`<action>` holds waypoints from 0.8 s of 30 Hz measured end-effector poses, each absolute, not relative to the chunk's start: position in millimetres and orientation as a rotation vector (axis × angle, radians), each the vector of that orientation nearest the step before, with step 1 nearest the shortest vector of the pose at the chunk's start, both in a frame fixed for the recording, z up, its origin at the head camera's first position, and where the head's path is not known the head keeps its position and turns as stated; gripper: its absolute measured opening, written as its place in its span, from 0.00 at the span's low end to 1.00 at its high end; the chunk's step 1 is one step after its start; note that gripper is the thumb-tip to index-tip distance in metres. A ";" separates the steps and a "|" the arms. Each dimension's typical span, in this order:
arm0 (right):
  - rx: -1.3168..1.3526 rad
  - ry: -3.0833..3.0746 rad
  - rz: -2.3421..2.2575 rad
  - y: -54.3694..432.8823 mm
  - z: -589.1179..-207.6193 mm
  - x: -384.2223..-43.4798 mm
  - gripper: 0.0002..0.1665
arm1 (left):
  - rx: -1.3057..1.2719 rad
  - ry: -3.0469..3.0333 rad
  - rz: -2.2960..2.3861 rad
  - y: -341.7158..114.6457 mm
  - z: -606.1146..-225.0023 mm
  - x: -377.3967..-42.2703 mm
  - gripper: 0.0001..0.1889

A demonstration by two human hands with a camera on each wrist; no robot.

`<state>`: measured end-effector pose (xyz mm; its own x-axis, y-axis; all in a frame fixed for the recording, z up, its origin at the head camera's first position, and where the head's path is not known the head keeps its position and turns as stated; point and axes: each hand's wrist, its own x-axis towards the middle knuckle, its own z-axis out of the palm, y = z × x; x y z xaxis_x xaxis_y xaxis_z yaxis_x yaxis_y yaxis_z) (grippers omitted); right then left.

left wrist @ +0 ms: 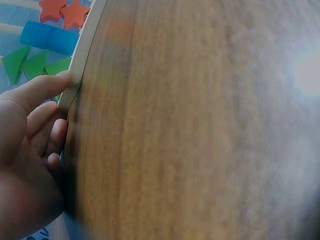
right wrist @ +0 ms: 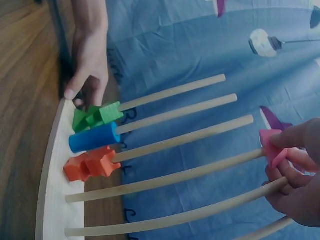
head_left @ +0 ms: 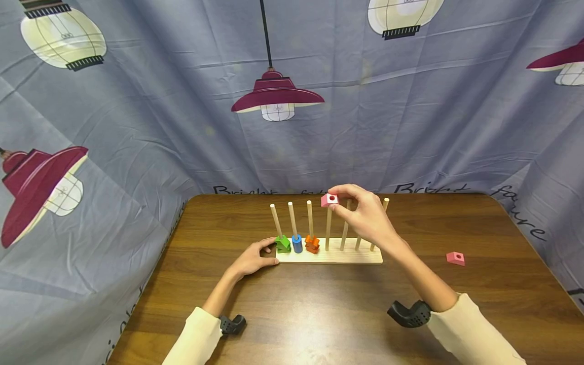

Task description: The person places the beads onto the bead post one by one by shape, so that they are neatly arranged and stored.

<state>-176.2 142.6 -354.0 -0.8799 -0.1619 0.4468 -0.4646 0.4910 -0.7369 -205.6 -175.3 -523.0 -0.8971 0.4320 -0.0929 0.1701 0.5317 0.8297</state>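
Note:
My right hand [head_left: 365,213] pinches a pink trapezoid block [head_left: 325,201] with a hole, at the top of the fourth peg from the left. In the right wrist view the pink block [right wrist: 270,142] meets that peg's tip; whether the peg has entered the hole I cannot tell. My left hand [head_left: 251,259] grips the left end of the wooden peg board [head_left: 337,257], thumb at the front corner. Green triangle blocks [head_left: 283,245], a blue cylinder stack [head_left: 297,244] and orange star blocks [head_left: 312,245] sit at the bottoms of the first three pegs.
Another pink trapezoid block [head_left: 455,258] lies on the brown wooden table [head_left: 319,309], right of the board. Several bare pegs stand on the board's right side, under my right hand. A blue-grey curtain [head_left: 292,152] with lamp prints hangs behind the table.

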 end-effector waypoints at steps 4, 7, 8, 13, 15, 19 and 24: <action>0.478 -2.455 1.367 140.9 -359.7 -178.7 0.15 | 0.503 2.472 1.304 -175.4 -523.4 -206.0 0.37; 0.440 -2.474 1.376 139.0 -365.7 -180.4 0.15 | 0.493 2.465 1.314 -175.3 -522.9 -206.0 0.37; 0.428 -2.482 1.377 138.5 -368.2 -180.7 0.15 | 0.491 2.463 1.315 -175.2 -522.7 -206.0 0.37; 0.325 -2.467 1.442 136.0 -384.6 -177.5 0.17 | 0.498 2.457 1.317 -174.6 -522.5 -206.1 0.36; 0.284 -2.432 1.529 134.8 -393.3 -176.7 0.18 | 0.495 2.457 1.321 -174.7 -522.4 -206.0 0.37; 0.220 -2.409 1.683 132.2 -419.8 -176.3 0.19 | 0.486 2.462 1.324 -175.4 -522.0 -205.1 0.37; 0.147 -2.448 1.719 129.4 -466.4 -174.6 0.17 | 0.486 2.462 1.325 -175.7 -521.6 -205.0 0.36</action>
